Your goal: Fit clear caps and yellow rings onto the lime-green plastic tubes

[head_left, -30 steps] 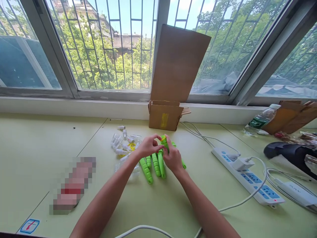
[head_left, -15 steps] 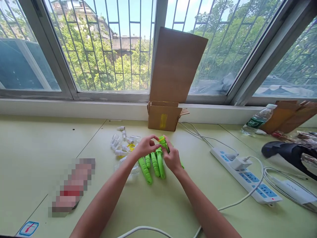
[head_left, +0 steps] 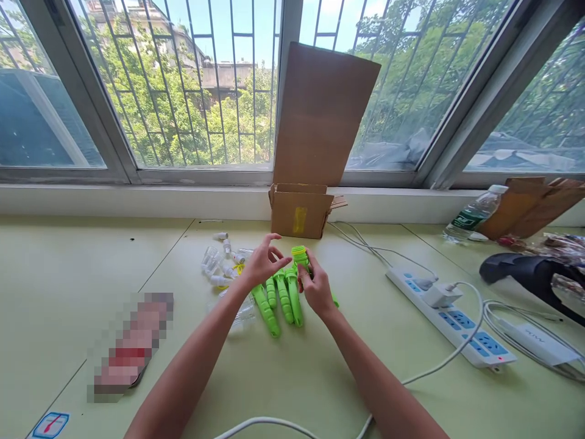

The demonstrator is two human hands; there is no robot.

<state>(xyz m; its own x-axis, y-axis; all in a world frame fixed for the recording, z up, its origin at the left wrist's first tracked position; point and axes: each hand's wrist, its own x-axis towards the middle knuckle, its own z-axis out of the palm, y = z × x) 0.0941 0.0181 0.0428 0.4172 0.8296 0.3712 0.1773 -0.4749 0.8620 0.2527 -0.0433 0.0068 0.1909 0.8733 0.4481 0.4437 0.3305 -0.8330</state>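
Fingers [head_left: 305, 272] of the right hand [head_left: 316, 289] are clenched on a green tube [head_left: 299, 253], upright over the table [head_left: 68, 274]; the left hand [head_left: 260, 265], at its 9 o'clock, is spread open, seemingly between grips, so a steady pinch is called for.

Left hand let go of the tube

A second ago the left hand [head_left: 261, 265] was pinching the top of the green tube [head_left: 299, 252] together with the right hand [head_left: 316, 288]. Now it's come off and opened up, fingers [head_left: 270, 242] spread and lifted just beside the tube, no longer touching it. So the tube's ridged top end, which was half covered before, is out in plain view, and only the right hand has it now. The tube also sits a bit more upright than it did.
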